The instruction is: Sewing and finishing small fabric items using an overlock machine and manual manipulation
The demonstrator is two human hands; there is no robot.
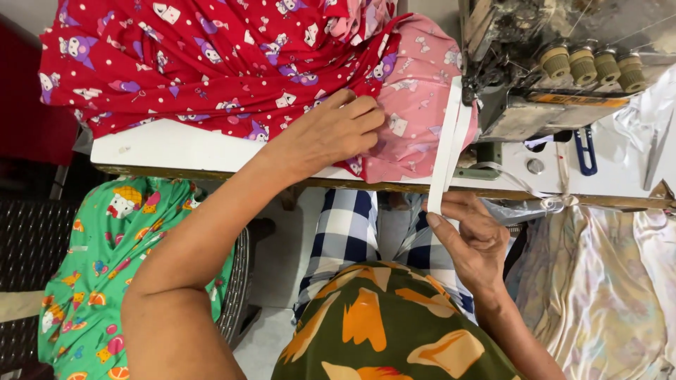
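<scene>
Your right hand [473, 243] pinches the near end of the white elastic band [445, 151] between thumb and fingers, just below the near edge of the counter [183, 151]. From that grip the band runs straight away from you, up over the counter edge and across the right side of the pink cloth [415, 105] towards the sewing machine [556, 77], so its long axis lies near to far with a slight lean to the right. Your left hand [331, 134] rests flat, fingers curled onto the pink cloth where it meets the red printed cloth [211, 56], pressing rather than clenching. It sits just left of the band, not touching it; the right hand is the one on the band.
</scene>
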